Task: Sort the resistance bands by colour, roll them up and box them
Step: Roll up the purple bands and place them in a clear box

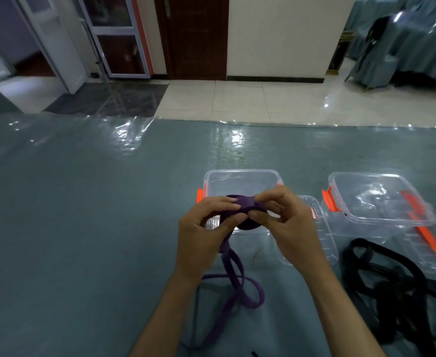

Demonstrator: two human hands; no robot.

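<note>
A purple resistance band (240,284) is partly wound into a small roll between my hands, and its loose end trails down in loops onto the table. My left hand (204,228) pinches the roll from the left. My right hand (284,222) grips it from the right with fingers and thumb. Both hands hover just in front of a clear plastic box (240,177) with orange latches, which stands open. A heap of black resistance bands (392,282) lies tangled at the right.
A second clear box (376,199) with orange latches stands to the right, resting on a clear lid (423,248). Another clear lid (322,228) lies between the boxes. The table (82,228) has a blue-grey cloth under shiny plastic film.
</note>
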